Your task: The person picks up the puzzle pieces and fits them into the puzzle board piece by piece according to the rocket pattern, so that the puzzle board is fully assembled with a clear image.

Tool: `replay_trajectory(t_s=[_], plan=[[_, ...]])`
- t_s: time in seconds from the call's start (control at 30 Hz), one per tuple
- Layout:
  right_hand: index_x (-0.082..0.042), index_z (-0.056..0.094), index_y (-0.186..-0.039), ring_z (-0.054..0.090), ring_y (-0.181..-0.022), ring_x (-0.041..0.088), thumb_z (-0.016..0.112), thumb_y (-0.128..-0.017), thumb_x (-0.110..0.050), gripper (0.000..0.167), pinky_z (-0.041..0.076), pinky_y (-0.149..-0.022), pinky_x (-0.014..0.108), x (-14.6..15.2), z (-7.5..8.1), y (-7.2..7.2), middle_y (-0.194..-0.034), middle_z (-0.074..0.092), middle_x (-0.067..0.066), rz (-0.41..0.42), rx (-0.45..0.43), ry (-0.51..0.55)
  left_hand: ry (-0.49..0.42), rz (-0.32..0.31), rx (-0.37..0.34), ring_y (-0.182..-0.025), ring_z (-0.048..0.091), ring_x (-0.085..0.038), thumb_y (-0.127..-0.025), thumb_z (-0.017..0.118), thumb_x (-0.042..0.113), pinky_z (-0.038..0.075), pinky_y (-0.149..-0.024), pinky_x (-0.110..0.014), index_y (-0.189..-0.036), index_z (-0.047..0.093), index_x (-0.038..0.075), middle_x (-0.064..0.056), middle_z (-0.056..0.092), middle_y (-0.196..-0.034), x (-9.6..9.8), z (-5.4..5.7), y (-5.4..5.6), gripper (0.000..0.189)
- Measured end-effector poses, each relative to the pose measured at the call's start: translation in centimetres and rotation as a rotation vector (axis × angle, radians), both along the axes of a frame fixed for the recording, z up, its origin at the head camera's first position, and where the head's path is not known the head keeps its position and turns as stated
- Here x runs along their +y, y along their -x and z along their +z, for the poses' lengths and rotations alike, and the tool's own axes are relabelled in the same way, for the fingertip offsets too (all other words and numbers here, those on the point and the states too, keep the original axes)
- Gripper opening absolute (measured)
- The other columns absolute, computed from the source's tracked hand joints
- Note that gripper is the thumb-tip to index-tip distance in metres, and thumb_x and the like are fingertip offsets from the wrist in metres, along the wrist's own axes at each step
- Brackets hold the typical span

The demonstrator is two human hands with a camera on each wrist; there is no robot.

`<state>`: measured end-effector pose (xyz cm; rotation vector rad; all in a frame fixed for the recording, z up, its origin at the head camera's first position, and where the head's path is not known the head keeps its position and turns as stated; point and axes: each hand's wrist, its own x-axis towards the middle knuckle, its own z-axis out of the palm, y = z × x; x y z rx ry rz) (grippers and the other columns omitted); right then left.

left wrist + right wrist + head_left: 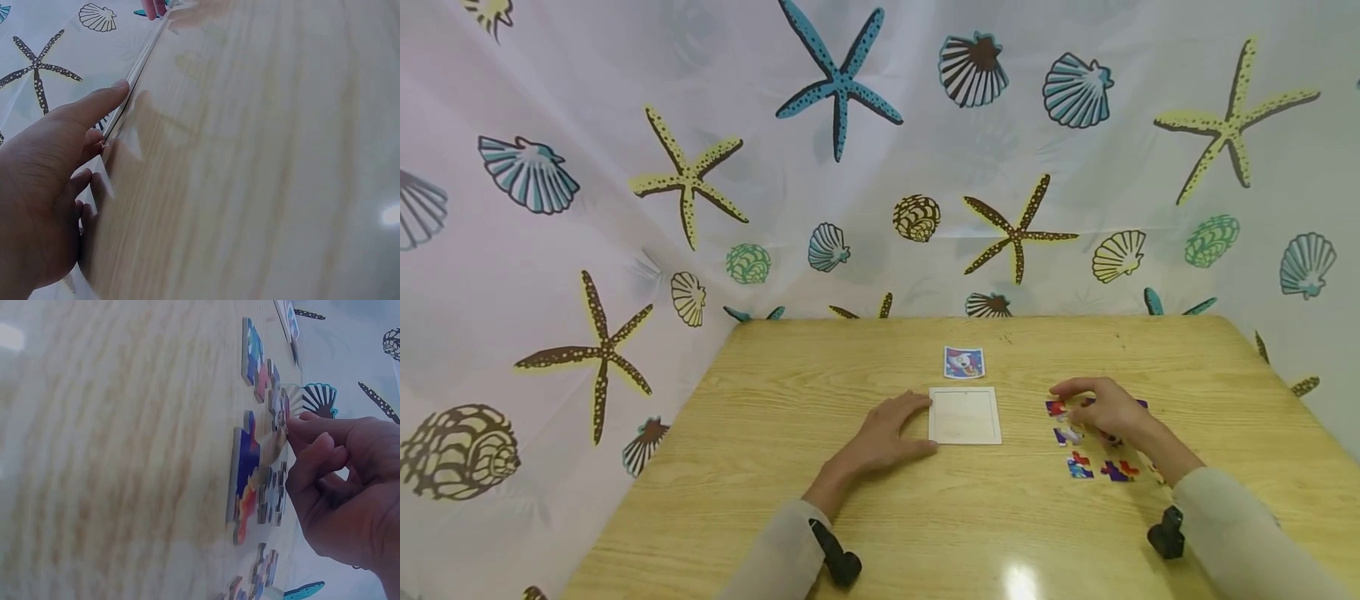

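Note:
A pale square puzzle frame (965,415) lies flat on the table, and my left hand (891,433) touches its left side with thumb and forefinger spread apart. In the left wrist view that hand (59,169) has its thumb along the thin edge of the frame. Over the loose jigsaw pieces on the right is my right hand (1112,414), its forefinger and thumb beside a red and purple piece (1056,407). The right wrist view shows the forefinger of this hand (350,481) at the far pieces. Nearer lies a purple and orange piece (247,469).
A small picture card (964,363) with a cartoon figure lies behind the frame. More jigsaw pieces, including a blue and red one (1080,466), are spread below the right hand. A curtain (880,192) printed with shells and starfish hangs around the wooden table (760,400).

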<state>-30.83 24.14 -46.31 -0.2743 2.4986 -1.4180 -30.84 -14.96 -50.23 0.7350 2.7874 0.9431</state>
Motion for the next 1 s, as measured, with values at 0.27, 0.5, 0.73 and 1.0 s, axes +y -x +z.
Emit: replay_trajectory(t_s=[0.27, 0.5, 0.73, 1.0], plan=[[0.000, 0.067, -0.135, 0.039, -0.041, 0.012, 0.064, -0.097, 0.003, 0.039, 0.044, -0.042, 0.029, -0.15, -0.20, 0.17, -0.144, 0.054, 0.031, -0.034, 0.012, -0.070, 0.046, -0.028, 0.026, -0.159, 0.019, -0.030, -0.098, 0.064, 0.055, 0.011, -0.126, -0.058, -0.159, 0.043, 0.020, -0.008, 0.033, -0.168, 0.09, -0.54, -0.14, 0.073], [-0.001, 0.070, -0.131, 0.038, -0.041, 0.011, 0.067, -0.095, 0.002, 0.037, 0.043, -0.042, 0.028, -0.26, -0.25, 0.18, -0.142, 0.055, 0.032, -0.041, 0.047, -0.100, 0.062, -0.019, 0.054, -0.159, 0.021, -0.031, -0.102, 0.060, 0.053, 0.014, -0.126, -0.058, -0.158, 0.044, 0.019, -0.010, 0.033, -0.168, 0.27, -0.84, -0.09, 0.068], [-0.003, 0.074, -0.124, 0.040, -0.040, 0.012, 0.069, -0.094, 0.002, 0.031, 0.044, -0.042, 0.028, -0.62, -0.51, 0.12, -0.141, 0.056, 0.032, -0.069, 0.047, -0.119, 0.073, -0.007, 0.069, -0.158, 0.023, -0.030, -0.100, 0.063, 0.053, 0.016, -0.125, -0.059, -0.159, 0.044, 0.021, -0.010, 0.034, -0.168, 0.45, -0.97, -0.30, 0.069], [-0.005, 0.077, -0.120, 0.040, -0.038, 0.011, 0.070, -0.093, 0.002, 0.028, 0.044, -0.041, 0.029, -0.66, -0.44, 0.72, -0.140, 0.058, 0.033, -0.077, 0.064, -0.144, 0.081, -0.016, 0.089, -0.159, 0.021, -0.026, -0.101, 0.061, 0.054, 0.014, -0.127, -0.055, -0.160, 0.042, 0.018, -0.004, 0.035, -0.168, 0.31, -0.62, -0.19, 0.072]])
